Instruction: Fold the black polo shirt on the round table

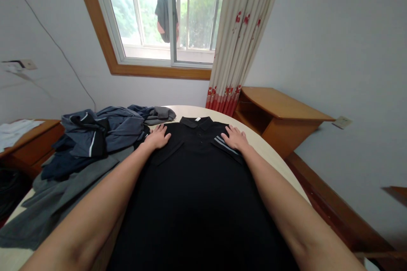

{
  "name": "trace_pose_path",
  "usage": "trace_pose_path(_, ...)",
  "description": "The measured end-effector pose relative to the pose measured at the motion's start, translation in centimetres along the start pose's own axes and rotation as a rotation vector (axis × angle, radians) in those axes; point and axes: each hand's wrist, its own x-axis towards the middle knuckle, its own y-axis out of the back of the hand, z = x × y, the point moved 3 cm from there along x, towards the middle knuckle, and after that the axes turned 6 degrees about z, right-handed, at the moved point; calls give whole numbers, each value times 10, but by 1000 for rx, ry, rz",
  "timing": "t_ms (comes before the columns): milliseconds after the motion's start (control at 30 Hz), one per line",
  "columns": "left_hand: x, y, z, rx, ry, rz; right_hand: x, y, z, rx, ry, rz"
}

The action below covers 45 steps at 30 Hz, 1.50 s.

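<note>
A black polo shirt (193, 178) lies flat on a pale round table (270, 150), its collar pointing toward the window. My left hand (157, 136) rests palm down on the shirt's left shoulder, fingers spread and flat. On the right shoulder, beside a grey-striped sleeve edge, my right hand (235, 137) lies flat with its fingers stretched out. Neither hand holds anything.
A heap of dark blue and grey clothes (95, 135) covers the table's left side. A wooden corner shelf (280, 112) stands at the right, a wooden cabinet (28, 144) with white cloth at the left. A curtain (241, 34) hangs beside the window (159, 12).
</note>
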Motion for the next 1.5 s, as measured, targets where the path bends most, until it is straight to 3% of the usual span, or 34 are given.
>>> trace_pose_path(200, 16, -6, -11, 26, 64, 10, 8, 0, 17, -22, -67, 19)
trace_pose_path(300, 13, -3, -2, 54, 80, 11, 2, 7, 4, -86, -86, 119)
trace_pose_path(367, 7, 0, 9, 76, 12, 50, -5, 9, -11, -97, -13, 162)
trace_pose_path(467, -2, 0, 23, 52, -103, 59, -15, 5, -25, -27, 58, 64)
trace_pose_path(567, -4, -4, 21, 15, -56, 20, -16, 0, -19, 25, -16, -39)
trace_pose_path(733, 10, -8, 14, 16, -4, 34, 1, -3, -4, 27, -53, -42)
trace_pose_path(1067, 39, -12, 14, 11, 7, 39, 26, -5, -6, 1, -29, -21)
trace_pose_path(1133, 30, -6, 20, 25, 0, 52, 19, 1, -13, -26, -17, 25)
trace_pose_path(1200, 12, 4, 32, 32, -12, 143, 6, 10, -26, -33, 24, 118)
trace_pose_path(1267, -15, 13, 51, 20, -59, 286, -15, 18, -44, -8, 88, 208)
trace_pose_path(1333, -48, 17, 70, -8, -145, 360, -41, 21, -64, 31, 163, 234)
trace_pose_path(1433, -98, 10, 90, -40, -284, 270, -84, 17, -89, 77, 289, 179)
trace_pose_path(1500, -126, 4, 93, -52, -326, 173, -111, 14, -98, 106, 344, 112)
